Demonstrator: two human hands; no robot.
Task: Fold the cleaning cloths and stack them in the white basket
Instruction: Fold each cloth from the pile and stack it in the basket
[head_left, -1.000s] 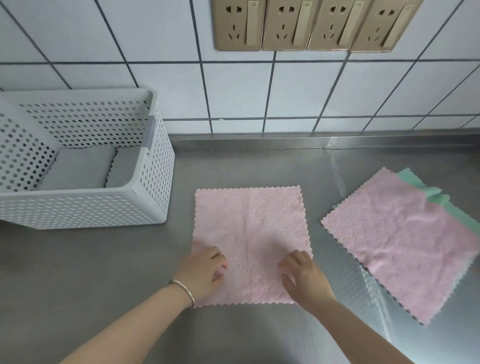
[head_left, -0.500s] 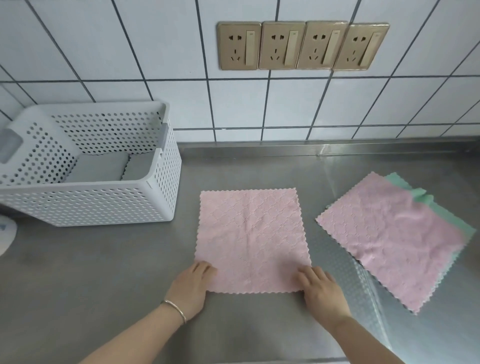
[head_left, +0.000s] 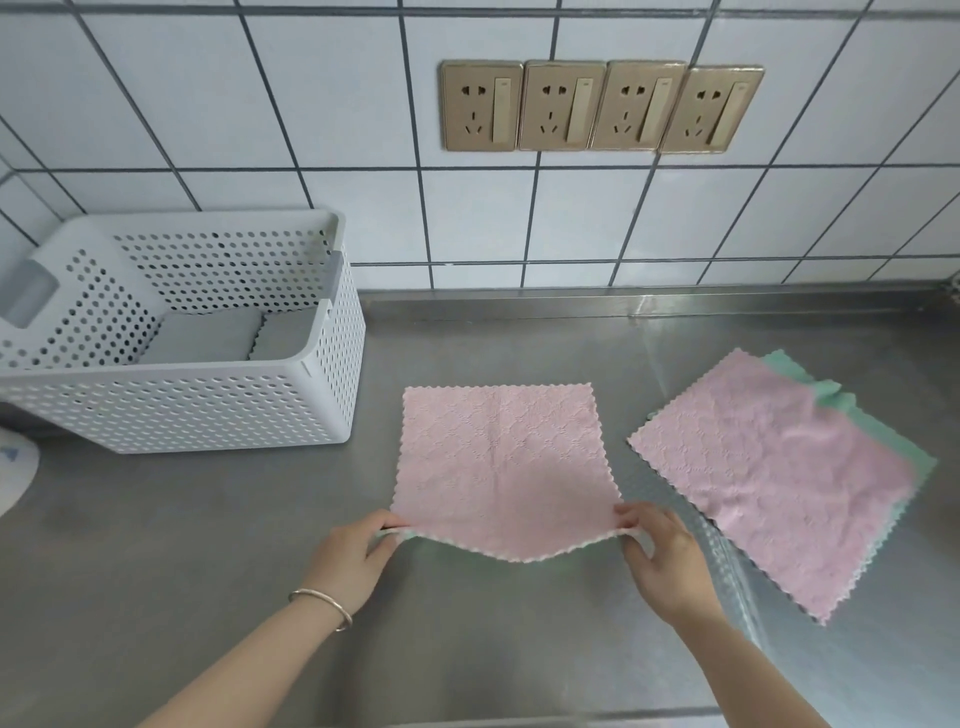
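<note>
Left hand (head_left: 353, 558): I now pinch the pink cloth (head_left: 501, 462) near corner, grip closed.
Right hand (head_left: 662, 556): same, near edge lifted off tabletop (head_left: 208, 545).

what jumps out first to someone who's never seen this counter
The pink cloth at the middle, its near corners pinched by the left hand and right hand. Then the white basket at left and the gold sockets on the wall.
</note>
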